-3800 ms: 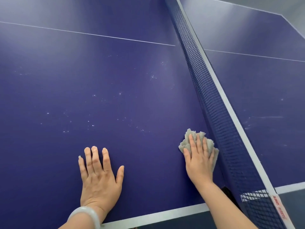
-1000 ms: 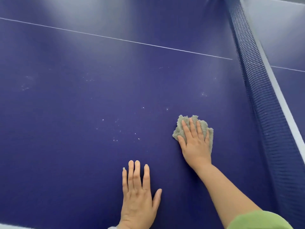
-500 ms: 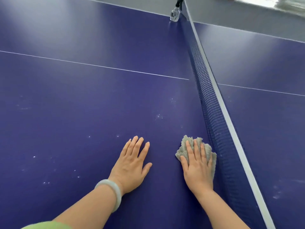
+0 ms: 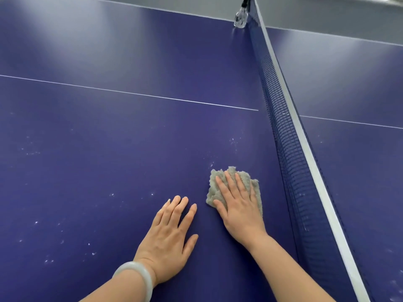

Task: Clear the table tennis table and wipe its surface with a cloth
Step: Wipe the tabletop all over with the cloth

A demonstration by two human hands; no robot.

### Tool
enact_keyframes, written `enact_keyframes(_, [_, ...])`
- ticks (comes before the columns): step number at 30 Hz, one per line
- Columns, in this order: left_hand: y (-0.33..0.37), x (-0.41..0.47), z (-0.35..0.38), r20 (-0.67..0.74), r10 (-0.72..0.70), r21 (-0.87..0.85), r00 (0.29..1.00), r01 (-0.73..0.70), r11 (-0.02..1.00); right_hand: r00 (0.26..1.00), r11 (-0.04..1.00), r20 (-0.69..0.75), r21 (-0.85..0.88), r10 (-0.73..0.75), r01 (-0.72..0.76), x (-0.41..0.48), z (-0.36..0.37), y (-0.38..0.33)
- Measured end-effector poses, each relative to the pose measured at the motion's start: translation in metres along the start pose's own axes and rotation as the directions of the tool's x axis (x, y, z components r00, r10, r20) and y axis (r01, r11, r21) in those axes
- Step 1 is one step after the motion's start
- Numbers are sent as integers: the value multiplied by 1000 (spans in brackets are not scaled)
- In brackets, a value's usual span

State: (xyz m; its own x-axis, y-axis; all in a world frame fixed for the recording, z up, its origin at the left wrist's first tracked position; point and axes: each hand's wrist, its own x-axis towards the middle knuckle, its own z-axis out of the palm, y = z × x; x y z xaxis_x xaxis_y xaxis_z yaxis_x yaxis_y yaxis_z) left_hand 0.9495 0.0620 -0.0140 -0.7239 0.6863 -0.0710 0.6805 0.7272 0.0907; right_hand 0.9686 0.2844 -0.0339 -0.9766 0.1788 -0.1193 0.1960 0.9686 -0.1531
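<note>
The dark blue table tennis table [image 4: 109, 149] fills the view, dotted with small white specks. A crumpled grey cloth [image 4: 214, 189] lies on it near the net. My right hand [image 4: 238, 207] presses flat on the cloth with straight fingers. My left hand [image 4: 170, 238] rests flat on the bare surface just left of the cloth, fingers straight, a pale bangle on its wrist.
The blue net [image 4: 290, 162] with its white top band runs from the far edge toward the lower right, close to the cloth's right side. A net clamp [image 4: 241, 17] sits at the far edge. A thin white centre line [image 4: 130, 93] crosses the table.
Over the last second the cloth and my right hand slid toward the net. My left hand came up beside the cloth, and the view tilted up to show the far edge.
</note>
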Motion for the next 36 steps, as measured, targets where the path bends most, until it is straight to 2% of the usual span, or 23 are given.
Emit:
enact_keyframes(2, [0, 0, 1, -18, 7, -3, 1000, -7, 1000, 985, 985, -31, -36, 168, -169, 15, -4, 21])
enact_keyframes(4, [-1, 1, 2, -25, 12, -8, 1000, -12, 1000, 939, 939, -36, -15, 342, -342, 48, -13, 36])
enact_keyframes(7, [-2, 2, 3, -26, 11, -17, 1000, -11, 1000, 865, 865, -39, 76, 500, -496, 106, -24, 35])
enact_keyframes(9, [-2, 3, 3, -23, 7, -17, 1000, -8, 1000, 887, 884, -18, 88, 462, -459, 134, -28, 21])
enact_keyframes(12, [-3, 3, 3, -30, 3, -18, 1000, -4, 1000, 993, 991, 23, 65, 114, -115, 139, -22, -3])
enact_keyframes(14, [-3, 4, 2, -39, 1, -8, 999, -1, 1000, 998, 998, 34, 55, -44, 43, 125, -17, 7])
enact_keyframes(15, [-3, 4, 2, -41, 1, 1, 999, -1, 1000, 999, 998, 28, 57, -39, 37, 122, -17, 20])
enact_keyframes(16, [-3, 4, 1, -43, 1, 8, 999, -1, 1000, 1000, 998, 15, 58, 27, -28, 124, -21, 36])
enact_keyframes(18, [-3, 4, 0, -45, 2, 17, 999, -1, 1000, 971, 969, -4, 62, 238, -238, 140, -31, 69])
enact_keyframes(20, [-2, 3, 0, -37, 3, 20, 999, -2, 1000, 925, 922, 8, 70, 381, -380, 165, -44, 93])
enact_keyframes(25, [-1, 3, 1, -25, -5, 13, 1000, 5, 1000, 877, 870, 61, 112, 476, -480, 231, -57, 93])
enact_keyframes(28, [-2, 3, 1, -23, -5, 10, 1000, 5, 1000, 928, 924, 79, 101, 363, -370, 252, -57, 49])
enact_keyframes(31, [-2, 3, 0, -14, -7, 17, 1000, 7, 1000, 993, 996, 78, 6, 87, -87, 244, -48, -20])
enact_keyframes(32, [-2, 3, -1, -11, -11, 20, 1000, 11, 1000, 996, 999, 82, -32, -40, 43, 231, -41, -40])
enact_keyframes(34, [-1, 2, -3, 0, -17, 16, 1000, 17, 1000, 949, 959, 143, 0, -281, 284, 195, -26, -61])
enact_keyframes(36, [-1, 2, -4, 4, -14, 13, 1000, 14, 1000, 907, 924, 173, 85, -383, 374, 170, -20, -43])
